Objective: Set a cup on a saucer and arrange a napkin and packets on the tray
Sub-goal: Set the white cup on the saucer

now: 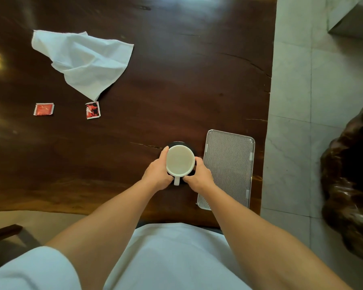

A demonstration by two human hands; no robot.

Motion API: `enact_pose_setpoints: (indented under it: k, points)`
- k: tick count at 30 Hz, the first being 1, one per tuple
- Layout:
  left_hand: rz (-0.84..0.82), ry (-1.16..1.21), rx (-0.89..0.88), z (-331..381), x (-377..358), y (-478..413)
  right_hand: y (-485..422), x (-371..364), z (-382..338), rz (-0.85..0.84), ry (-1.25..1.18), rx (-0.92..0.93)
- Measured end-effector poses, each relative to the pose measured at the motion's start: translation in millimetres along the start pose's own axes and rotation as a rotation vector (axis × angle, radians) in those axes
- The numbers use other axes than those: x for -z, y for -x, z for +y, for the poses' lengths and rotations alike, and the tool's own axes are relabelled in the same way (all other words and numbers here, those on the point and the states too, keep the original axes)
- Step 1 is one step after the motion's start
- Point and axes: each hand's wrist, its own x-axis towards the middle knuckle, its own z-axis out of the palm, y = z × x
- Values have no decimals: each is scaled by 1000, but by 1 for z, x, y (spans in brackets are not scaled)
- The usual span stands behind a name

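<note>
White round ceramic cup (179,161), cream inside. Black round saucer (177,143). Rectangular metal tray (228,164), silvery grey with fine dark stripes running lengthwise. Crumpled cloth napkin (84,61), plain white. Small square paper packet (43,109), orange-red with white edges. Second square packet (92,110), red with black and white print. Polished wooden table (176,91), dark reddish brown.

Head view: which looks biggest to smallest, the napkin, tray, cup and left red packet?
1. napkin and tray, too alike to rank: the napkin lies crumpled and farther off
2. cup
3. left red packet
</note>
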Motion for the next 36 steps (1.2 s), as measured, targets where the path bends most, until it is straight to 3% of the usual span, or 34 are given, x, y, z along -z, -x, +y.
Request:
enact_pose_setpoints:
  k: [6,18,25,36]
  points:
    - [3,-51,29,0,-2,11,3,1,-2,-47,39,-79]
    - [96,-106,-11,5,6,39,29,8,-7,247,45,-55]
    - [165,-172,6,1,10,53,40,4,-14,294,157,58]
    - [271,-232,61,-26,49,71,52,-29,-68,176,298,340]
